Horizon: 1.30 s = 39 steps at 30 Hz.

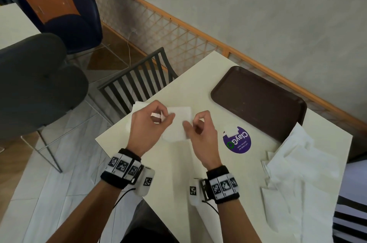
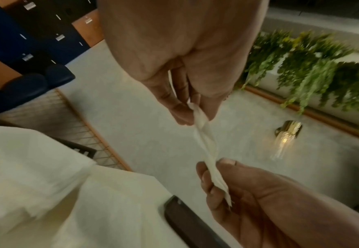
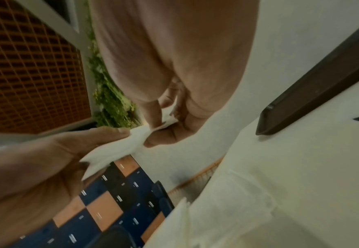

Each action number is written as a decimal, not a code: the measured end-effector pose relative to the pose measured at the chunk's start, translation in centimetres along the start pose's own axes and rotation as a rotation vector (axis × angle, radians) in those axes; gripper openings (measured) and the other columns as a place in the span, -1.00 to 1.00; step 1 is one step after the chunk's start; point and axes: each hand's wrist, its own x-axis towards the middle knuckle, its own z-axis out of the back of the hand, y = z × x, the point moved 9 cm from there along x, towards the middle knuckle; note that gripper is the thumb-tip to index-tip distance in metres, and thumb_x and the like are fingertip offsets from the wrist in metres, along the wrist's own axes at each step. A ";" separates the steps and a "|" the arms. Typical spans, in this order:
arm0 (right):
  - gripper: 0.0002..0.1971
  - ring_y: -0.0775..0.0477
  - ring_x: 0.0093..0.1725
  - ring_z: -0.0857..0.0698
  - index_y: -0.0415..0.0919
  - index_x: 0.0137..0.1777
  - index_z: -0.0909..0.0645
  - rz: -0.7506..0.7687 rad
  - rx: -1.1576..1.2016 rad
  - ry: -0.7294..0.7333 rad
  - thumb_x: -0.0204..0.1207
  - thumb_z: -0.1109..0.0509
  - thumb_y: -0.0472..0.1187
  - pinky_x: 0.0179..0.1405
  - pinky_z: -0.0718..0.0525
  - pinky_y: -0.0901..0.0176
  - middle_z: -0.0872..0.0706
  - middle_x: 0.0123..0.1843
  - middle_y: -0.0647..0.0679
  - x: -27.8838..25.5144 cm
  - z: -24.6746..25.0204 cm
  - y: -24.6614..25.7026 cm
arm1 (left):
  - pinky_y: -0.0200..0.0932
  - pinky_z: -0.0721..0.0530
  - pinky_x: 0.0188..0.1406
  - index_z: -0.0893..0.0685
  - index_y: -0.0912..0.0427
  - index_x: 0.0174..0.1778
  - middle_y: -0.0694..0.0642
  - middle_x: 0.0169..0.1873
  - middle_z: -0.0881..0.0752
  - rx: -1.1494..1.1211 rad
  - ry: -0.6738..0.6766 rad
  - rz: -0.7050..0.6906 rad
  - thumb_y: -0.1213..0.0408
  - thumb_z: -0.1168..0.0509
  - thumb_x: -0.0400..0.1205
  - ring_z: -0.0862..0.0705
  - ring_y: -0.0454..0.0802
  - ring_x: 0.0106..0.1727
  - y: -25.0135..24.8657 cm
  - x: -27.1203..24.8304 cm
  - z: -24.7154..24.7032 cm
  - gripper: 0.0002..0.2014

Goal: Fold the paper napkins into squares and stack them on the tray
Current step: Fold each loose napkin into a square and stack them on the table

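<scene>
Both hands hold one white paper napkin above the cream table. My left hand pinches its left edge between thumb and fingers, and my right hand pinches its right edge. The left wrist view shows the napkin edge-on, stretched from my left hand to my right hand. In the right wrist view my right hand grips the napkin. The brown tray lies at the far right with nothing on it.
A loose pile of white napkins covers the table's right corner, beside the tray. Another napkin lies under my left hand near the table's left edge. A purple round sticker is on the tabletop. A slatted chair stands beyond the table.
</scene>
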 end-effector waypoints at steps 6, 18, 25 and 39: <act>-0.90 -0.15 -0.20 -0.78 -0.14 0.07 -0.61 -0.076 -0.278 -0.009 0.77 -0.49 -0.27 -0.10 -0.75 -0.02 -0.82 -0.17 -0.13 6.0 -2.9 -6.1 | -0.09 -0.78 0.35 -0.79 0.02 0.26 -0.15 0.23 -0.80 0.165 0.001 0.074 0.42 -0.48 0.69 -0.74 -0.17 0.26 6.2 0.9 -1.1 -0.72; -0.82 -0.22 0.15 -0.80 0.01 0.14 -0.63 -0.313 -0.741 0.196 0.78 -0.42 0.10 0.26 -0.80 -0.21 -0.85 0.09 -0.02 -3.0 7.1 -11.3 | -0.07 -0.77 0.14 -0.75 -0.08 0.14 -0.22 0.01 -0.75 0.291 0.442 0.167 -0.21 -0.51 0.62 -0.72 -0.20 0.01 8.2 -13.5 -11.7 -0.67; -0.65 0.07 0.04 -0.84 0.21 0.01 -0.68 -0.402 -0.687 0.235 0.56 -0.45 0.45 0.19 -0.81 -0.07 -0.86 -0.05 0.25 -11.5 12.3 -15.4 | 0.10 -0.58 0.41 -0.63 0.14 0.28 0.10 0.30 -0.52 0.586 0.793 -0.043 -0.11 -0.45 0.66 -0.52 0.16 0.33 7.9 -21.4 -19.9 -0.55; -0.63 0.12 -0.36 -0.43 -0.09 -0.17 -0.52 -0.132 -0.274 0.079 0.80 -0.50 0.05 -0.30 -0.50 0.08 -0.53 -0.39 0.03 -13.2 10.9 -11.5 | 0.08 -0.84 0.18 -0.72 0.04 0.30 0.06 0.02 -0.93 -0.349 0.263 0.363 0.18 -0.54 0.74 -0.88 0.02 0.11 3.0 -12.8 -11.3 -0.75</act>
